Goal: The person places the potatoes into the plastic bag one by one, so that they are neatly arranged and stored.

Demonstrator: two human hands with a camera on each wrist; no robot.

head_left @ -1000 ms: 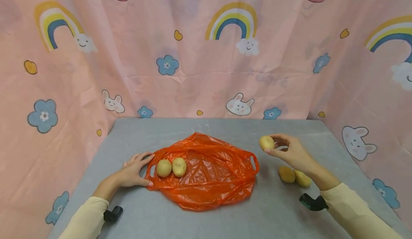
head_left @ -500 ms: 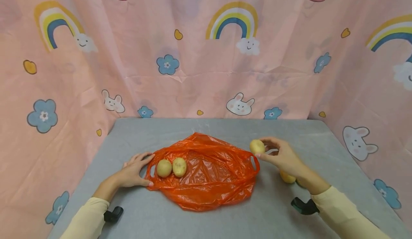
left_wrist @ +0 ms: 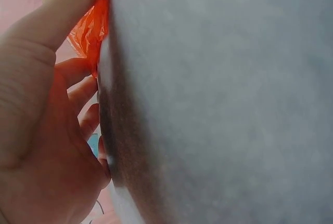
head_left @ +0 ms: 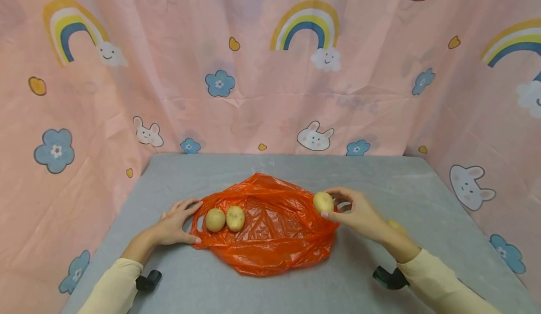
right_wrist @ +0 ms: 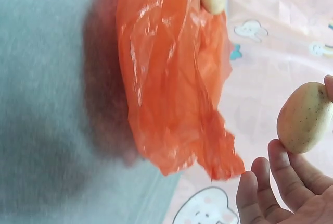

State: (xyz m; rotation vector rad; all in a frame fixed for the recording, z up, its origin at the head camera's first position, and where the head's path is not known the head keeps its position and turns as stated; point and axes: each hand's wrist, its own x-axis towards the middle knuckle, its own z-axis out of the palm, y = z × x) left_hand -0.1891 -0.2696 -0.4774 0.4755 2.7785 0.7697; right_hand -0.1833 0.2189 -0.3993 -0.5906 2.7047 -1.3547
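An orange plastic bag (head_left: 270, 255) lies flattened on the grey table, its handle loops at left and right. Two potatoes, one round (head_left: 215, 220) and one paler (head_left: 235, 218), rest side by side near its left end. My left hand (head_left: 175, 225) touches the bag's left edge, thumb and fingers spread apart along it. Over the bag's right end, my right hand (head_left: 357, 215) pinches another potato (head_left: 323, 202) between thumb and fingertips. In the right wrist view this speckled potato (right_wrist: 304, 117) is held up, apart from the bag (right_wrist: 161, 78).
Behind my right forearm, a yellowish potato (head_left: 397, 225) on the table (head_left: 422, 187) is mostly hidden. A pink patterned curtain (head_left: 253, 117) hangs round the back and sides. Dark wrist-worn devices sit under the left sleeve (head_left: 112, 283) and the right sleeve (head_left: 439, 281).
My right hand has carried its potato leftward and slightly nearer, from beside the bag to over its right end. My forearm now covers more of the potatoes on the table. The left hand stays put.
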